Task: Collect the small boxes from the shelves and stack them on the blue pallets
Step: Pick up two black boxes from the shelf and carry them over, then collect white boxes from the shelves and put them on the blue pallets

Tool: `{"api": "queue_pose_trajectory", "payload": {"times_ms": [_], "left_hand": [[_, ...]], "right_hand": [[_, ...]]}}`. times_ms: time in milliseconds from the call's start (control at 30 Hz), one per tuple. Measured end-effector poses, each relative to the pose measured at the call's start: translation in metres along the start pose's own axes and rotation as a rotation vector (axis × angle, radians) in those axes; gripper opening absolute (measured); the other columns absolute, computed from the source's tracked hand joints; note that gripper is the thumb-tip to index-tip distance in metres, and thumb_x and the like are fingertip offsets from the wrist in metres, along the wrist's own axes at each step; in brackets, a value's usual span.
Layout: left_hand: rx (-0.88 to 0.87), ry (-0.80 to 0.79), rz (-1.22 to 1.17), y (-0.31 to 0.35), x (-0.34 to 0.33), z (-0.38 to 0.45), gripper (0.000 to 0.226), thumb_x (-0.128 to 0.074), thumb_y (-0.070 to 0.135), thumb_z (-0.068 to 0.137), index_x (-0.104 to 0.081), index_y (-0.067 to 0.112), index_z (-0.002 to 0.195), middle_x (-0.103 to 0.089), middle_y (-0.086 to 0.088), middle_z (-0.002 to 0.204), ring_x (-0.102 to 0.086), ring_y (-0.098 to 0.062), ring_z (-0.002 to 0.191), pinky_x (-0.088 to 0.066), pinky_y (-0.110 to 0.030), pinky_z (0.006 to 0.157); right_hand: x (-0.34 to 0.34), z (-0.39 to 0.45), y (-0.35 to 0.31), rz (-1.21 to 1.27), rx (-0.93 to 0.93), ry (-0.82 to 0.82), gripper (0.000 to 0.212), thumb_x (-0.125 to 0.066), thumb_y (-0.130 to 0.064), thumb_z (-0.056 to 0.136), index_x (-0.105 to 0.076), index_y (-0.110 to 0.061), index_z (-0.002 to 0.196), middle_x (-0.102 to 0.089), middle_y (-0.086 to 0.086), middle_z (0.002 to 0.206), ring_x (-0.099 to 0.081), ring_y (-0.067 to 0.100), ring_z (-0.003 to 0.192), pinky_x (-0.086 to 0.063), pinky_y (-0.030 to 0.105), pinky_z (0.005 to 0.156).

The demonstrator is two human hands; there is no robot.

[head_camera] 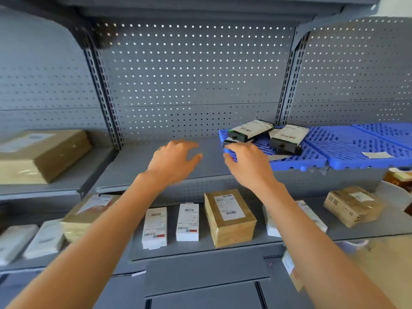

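Small boxes lie on the lower shelf (pixel 200 250): two white boxes (pixel 154 228) side by side and a brown parcel (pixel 229 217) just right of them. Above that shelf, the left hand (pixel 172 160) hovers with fingers spread, holding nothing. The right hand (pixel 246 162) reaches the near-left corner of the blue pallet (pixel 312 152); blur hides whether it grips. Two black boxes (pixel 249 130) rest on that pallet.

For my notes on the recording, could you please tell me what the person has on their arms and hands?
Nothing is worn: the left hand and the right hand are bare, with no gloves. Both forearms are bare too, with no sleeves, watch or bands in view. A small dark mark sits near the left hand's knuckles, too blurred to identify.
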State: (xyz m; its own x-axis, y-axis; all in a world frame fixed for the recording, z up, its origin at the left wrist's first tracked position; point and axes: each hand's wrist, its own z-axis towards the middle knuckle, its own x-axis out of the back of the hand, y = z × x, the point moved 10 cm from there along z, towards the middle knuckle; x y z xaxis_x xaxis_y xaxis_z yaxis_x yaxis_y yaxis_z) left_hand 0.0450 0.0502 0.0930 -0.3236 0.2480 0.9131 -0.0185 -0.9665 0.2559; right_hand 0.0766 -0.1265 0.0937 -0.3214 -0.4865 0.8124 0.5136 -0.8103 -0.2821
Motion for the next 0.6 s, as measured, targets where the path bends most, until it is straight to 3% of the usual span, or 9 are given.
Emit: {"api": "queue_pose_trajectory", "payload": {"times_ms": [133, 233, 467, 600], "left_hand": [[0.042, 0.044, 0.014, -0.055, 0.034, -0.059, 0.049, -0.051, 0.055, 0.097, -0.054, 0.032, 0.140, -0.056, 0.005, 0.143, -0.056, -0.029, 0.127, -0.049, -0.047, 0.103], [0.087, 0.073, 0.018, -0.101, 0.062, -0.118, 0.046, -0.051, 0.050, 0.098, -0.055, 0.030, 0.140, -0.056, 0.004, 0.143, -0.056, -0.025, 0.125, -0.054, -0.045, 0.094], [0.303, 0.102, 0.036, -0.229, 0.133, -0.283, 0.041, -0.052, 0.050, 0.098, -0.057, 0.036, 0.136, -0.061, 0.003, 0.137, -0.060, -0.025, 0.118, -0.051, -0.046, 0.099], [0.412, 0.154, 0.082, -0.289, 0.181, -0.378, 0.044, -0.053, 0.048, 0.098, -0.059, 0.027, 0.137, -0.062, 0.001, 0.134, -0.059, -0.025, 0.119, -0.051, -0.044, 0.098]], "right_hand": [[-0.024, -0.020, -0.070, 0.063, 0.042, -0.077, 0.037, -0.053, -0.034, 0.101, -0.062, -0.021, 0.135, -0.066, 0.002, 0.131, -0.060, 0.026, 0.117, -0.049, 0.038, 0.088], [-0.040, -0.042, -0.135, 0.131, 0.093, -0.108, 0.036, -0.053, -0.034, 0.101, -0.063, -0.021, 0.133, -0.063, -0.001, 0.135, -0.057, 0.023, 0.124, -0.048, 0.037, 0.094], [-0.084, -0.116, -0.324, 0.254, 0.290, -0.243, 0.034, -0.053, -0.034, 0.100, -0.065, -0.023, 0.131, -0.066, -0.001, 0.131, -0.059, 0.022, 0.121, -0.051, 0.039, 0.093], [-0.106, -0.161, -0.434, 0.323, 0.408, -0.330, 0.036, -0.052, -0.038, 0.099, -0.064, -0.028, 0.131, -0.064, -0.005, 0.133, -0.059, 0.018, 0.122, -0.051, 0.041, 0.098]]}}
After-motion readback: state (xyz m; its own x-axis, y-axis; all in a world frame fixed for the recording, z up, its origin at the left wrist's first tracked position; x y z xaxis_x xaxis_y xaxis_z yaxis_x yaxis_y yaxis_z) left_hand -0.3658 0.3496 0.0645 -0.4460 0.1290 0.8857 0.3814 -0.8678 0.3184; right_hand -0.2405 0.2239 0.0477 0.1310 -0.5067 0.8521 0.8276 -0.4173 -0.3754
